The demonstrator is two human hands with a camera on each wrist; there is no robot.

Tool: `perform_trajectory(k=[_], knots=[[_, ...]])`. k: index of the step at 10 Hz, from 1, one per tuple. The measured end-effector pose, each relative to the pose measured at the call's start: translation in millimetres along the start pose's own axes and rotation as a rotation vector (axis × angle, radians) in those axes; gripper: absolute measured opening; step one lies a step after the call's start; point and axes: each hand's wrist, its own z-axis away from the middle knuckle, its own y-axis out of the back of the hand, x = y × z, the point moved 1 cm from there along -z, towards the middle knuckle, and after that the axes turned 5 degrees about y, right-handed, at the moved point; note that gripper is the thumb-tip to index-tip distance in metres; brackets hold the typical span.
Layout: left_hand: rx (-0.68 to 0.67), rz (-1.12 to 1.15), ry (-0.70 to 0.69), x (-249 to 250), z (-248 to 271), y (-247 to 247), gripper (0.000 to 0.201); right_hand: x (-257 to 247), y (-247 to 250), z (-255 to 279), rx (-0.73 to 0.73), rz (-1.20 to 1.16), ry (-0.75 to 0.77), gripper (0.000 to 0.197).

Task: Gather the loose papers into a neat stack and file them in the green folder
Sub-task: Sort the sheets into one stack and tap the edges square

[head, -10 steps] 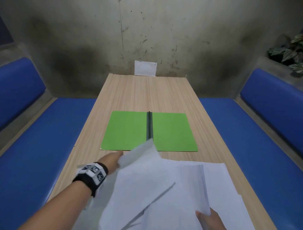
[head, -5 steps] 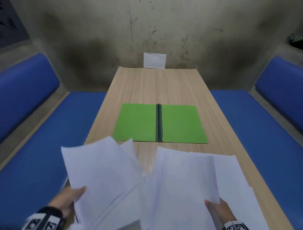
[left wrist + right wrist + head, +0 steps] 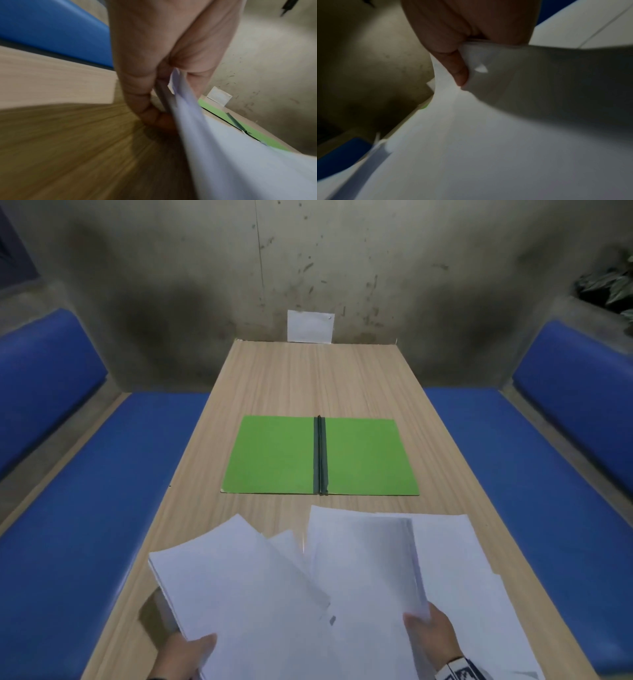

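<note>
The green folder [image 3: 320, 456] lies open and flat in the middle of the wooden table [image 3: 318, 374], its dark spine running away from me. At the near end, white papers [image 3: 346, 594] are fanned out and overlapping. My left hand [image 3: 186, 654] pinches the near edge of a tilted left sheaf [image 3: 233, 587], thumb on top; the left wrist view shows the fingers [image 3: 150, 112] curled under the papers [image 3: 231, 155]. My right hand [image 3: 430, 631] grips a thicker bundle [image 3: 370, 563], its thumb [image 3: 457, 70] pressed on the paper [image 3: 488, 135]. More sheets [image 3: 455, 570] lie flat to the right.
Blue padded benches [image 3: 102, 508] [image 3: 534, 491] flank the table on both sides. A small white card [image 3: 310, 326] leans against the stained wall at the far end. A leafy plant [image 3: 609, 285] stands at the upper right.
My left hand drew back from near the folder to the near left edge, bringing a sheaf of sheets with it. The right hand kept its grip on the bundle.
</note>
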Motion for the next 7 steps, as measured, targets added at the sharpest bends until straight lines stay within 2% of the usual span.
perform_trajectory(k=[1,2,3,4,5,6,7], knots=[[0.103,-0.129,-0.040,1,-8,0,0.043,-12,-8,12,0.019,0.025,0.110,0.026],[0.236,-0.229,-0.173,14,12,7,0.044,-24,-10,23,0.002,0.083,0.233,0.041],[0.255,-0.242,-0.291,25,13,20,0.050,-34,-8,30,-0.018,0.075,0.313,0.054],[0.347,-0.196,-0.352,45,16,37,0.042,-39,-4,33,-0.035,0.021,0.322,0.055],[0.379,-0.093,-0.468,61,26,51,0.039,-39,1,27,-0.050,-0.030,0.243,0.035],[0.343,-0.007,-0.550,61,24,66,0.040,-43,6,13,-0.056,-0.118,0.097,0.018],[0.293,0.043,-0.506,49,-23,96,0.045,-36,6,-9,-0.045,-0.109,-0.018,0.016]])
